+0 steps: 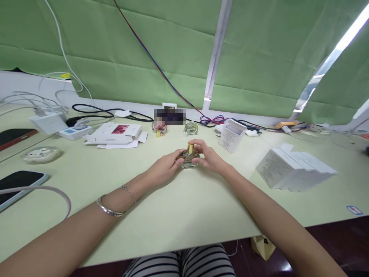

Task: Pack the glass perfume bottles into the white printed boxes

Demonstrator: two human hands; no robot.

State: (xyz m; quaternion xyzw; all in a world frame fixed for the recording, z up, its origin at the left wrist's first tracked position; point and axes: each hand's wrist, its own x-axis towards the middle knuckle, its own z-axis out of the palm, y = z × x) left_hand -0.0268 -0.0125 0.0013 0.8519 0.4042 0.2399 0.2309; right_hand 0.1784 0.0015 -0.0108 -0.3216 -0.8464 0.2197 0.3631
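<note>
A clear glass perfume bottle with a gold cap stands upright near the middle of the table. My left hand grips the bottle's left side. On the other side, my right hand holds the glass, its upper finger bent close to the cap; I cannot tell whether that finger touches it. Behind the hands lie a pink perfume bottle with a gold cap beside it and a greenish perfume bottle.
Flattened white cartons lie at the back left. An open white box stands at the back right, with several white boxes nearer on the right. A phone, a clear case and cables occupy the left and back.
</note>
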